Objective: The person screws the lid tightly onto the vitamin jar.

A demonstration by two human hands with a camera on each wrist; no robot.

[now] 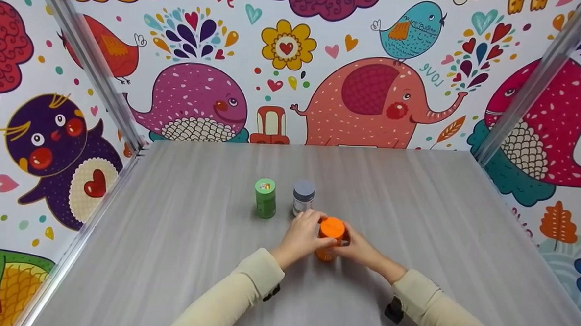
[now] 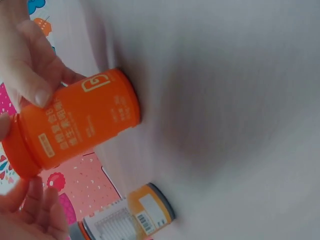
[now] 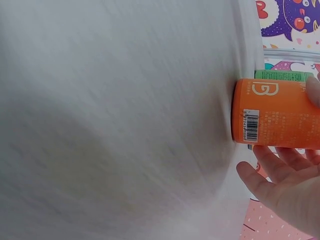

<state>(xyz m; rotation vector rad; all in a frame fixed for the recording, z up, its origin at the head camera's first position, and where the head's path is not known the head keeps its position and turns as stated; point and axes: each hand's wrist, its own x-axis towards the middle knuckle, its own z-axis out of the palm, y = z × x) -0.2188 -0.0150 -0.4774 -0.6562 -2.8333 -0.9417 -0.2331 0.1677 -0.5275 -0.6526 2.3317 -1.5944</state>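
An orange bottle (image 1: 326, 254) with an orange screw lid (image 1: 332, 227) stands upright between the two hands, its base at or close to the tabletop. My left hand (image 1: 305, 236) pinches the lid between thumb and fingers, seen also in the left wrist view. Around the bottle's body, the thumb and fingers of my right hand (image 1: 363, 248) hold it from the right side. Pale printing and a barcode (image 3: 250, 125) show on the orange bottle. Just beyond the left hand stands a grey-lidded bottle (image 1: 304, 190) with a white and orange-yellow label.
A green canister (image 1: 265, 199) stands to the left of the grey-lidded bottle. All sit on a grey wood-grain table (image 1: 185, 217). Cartoon-printed panels (image 1: 284, 84) and metal posts (image 1: 98, 71) border the table's back and sides.
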